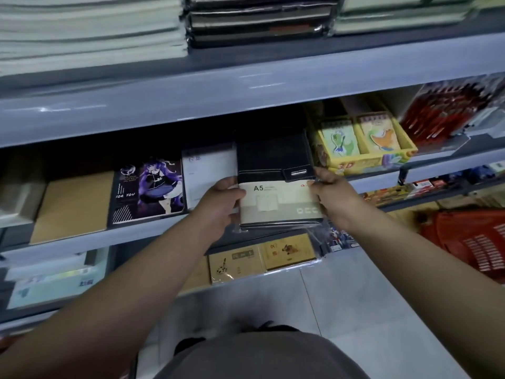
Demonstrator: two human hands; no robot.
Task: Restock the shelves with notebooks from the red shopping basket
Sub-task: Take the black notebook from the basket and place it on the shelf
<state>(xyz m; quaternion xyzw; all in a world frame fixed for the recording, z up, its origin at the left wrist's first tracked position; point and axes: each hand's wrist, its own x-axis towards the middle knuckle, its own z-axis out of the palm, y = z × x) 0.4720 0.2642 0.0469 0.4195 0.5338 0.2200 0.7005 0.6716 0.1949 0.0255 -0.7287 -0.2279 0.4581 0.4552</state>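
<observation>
Grey-clad lap (262,356) nearest camera, bare forearms reaching to middle shelf (82,242). Left hand (218,206) grips left edge of black A5 notebook (276,176), fingers curled round it; right hand (332,198) pinches right edge. Notebook in plastic wrap, cream band across near half, lying at shelf front between white notebook (209,173) left and yellow box (363,149) right. Red shopping basket (470,239) on floor, far right.

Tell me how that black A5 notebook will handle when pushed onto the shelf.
The black A5 notebook looks stiff: it stays flat between both hands. Its glossy wrap suggests it may slip. Probably heavy for its size, judging by its thickness.
</observation>
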